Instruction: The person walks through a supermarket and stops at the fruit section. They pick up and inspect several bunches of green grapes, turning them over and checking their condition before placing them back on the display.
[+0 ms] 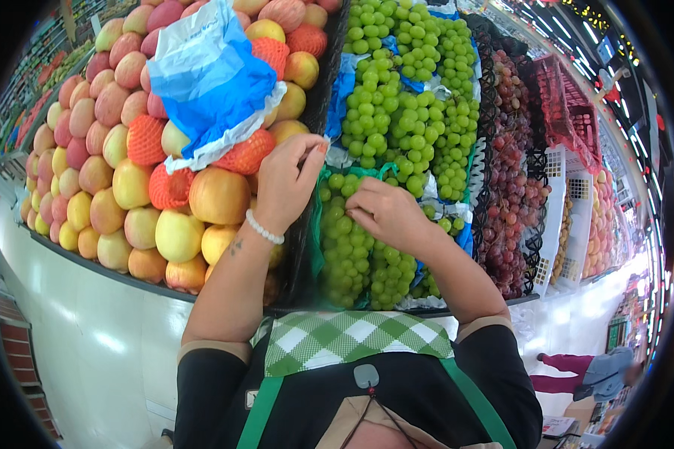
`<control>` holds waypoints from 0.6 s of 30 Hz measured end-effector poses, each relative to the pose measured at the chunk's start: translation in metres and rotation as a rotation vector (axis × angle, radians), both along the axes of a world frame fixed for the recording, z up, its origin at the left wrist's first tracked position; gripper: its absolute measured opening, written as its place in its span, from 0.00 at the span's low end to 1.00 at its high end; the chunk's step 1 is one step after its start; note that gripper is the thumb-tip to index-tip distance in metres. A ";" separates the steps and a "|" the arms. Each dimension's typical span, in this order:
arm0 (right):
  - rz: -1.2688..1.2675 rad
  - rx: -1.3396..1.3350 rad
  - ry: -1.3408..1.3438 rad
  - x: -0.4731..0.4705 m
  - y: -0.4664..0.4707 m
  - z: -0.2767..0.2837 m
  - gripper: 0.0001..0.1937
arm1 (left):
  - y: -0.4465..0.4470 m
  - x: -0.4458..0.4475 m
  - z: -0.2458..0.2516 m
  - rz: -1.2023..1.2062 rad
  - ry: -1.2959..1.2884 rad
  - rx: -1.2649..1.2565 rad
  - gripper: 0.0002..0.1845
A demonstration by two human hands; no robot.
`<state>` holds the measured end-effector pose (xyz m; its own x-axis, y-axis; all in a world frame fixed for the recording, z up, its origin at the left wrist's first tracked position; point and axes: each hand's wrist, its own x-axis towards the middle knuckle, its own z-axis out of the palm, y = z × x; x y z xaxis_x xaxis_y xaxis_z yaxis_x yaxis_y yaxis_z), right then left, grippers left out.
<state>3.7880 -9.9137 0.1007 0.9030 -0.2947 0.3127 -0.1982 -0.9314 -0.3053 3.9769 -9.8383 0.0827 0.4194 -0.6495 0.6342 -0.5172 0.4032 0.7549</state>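
Note:
My left hand (291, 178), with a white bead bracelet on its wrist, is over the black divider between apples and grapes. Its thumb and fingertips are close together beside a whitish wrapper edge; whether they grip it is unclear. My right hand (386, 212) bends its fingers against a bunch of green grapes (345, 241) at the display's front, partly hiding it. Green wrapping (316, 224) lines this bunch's left side. More green grapes (415, 123) lie behind on blue and white paper. A crumpled blue and white paper (213, 84) rests on the apples (109, 168).
Red grapes (508, 207) lie right of the green ones, with a red plastic crate (561, 101) behind them. Orange foam nets (146, 139) wrap some apples. The display's front edge (112, 273) runs before my body. Another person (601, 373) is in the aisle at lower right.

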 end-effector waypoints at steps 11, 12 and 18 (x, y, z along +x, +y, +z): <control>-0.079 0.001 -0.141 -0.030 -0.037 0.030 0.03 | 0.000 -0.007 0.001 0.088 -0.247 -0.093 0.05; -0.093 -0.005 -0.167 -0.031 -0.044 0.034 0.03 | -0.001 -0.008 0.001 0.091 -0.265 -0.101 0.06; -0.184 -0.016 -0.257 -0.042 -0.074 0.048 0.02 | -0.002 -0.013 0.000 0.085 -0.338 -0.084 0.07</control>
<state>3.7457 -9.9873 0.1487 0.7260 -0.4389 0.5295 -0.2820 -0.8922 -0.3528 3.9644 -9.8404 0.0824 0.2273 -0.5613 0.7958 -0.7660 0.4016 0.5020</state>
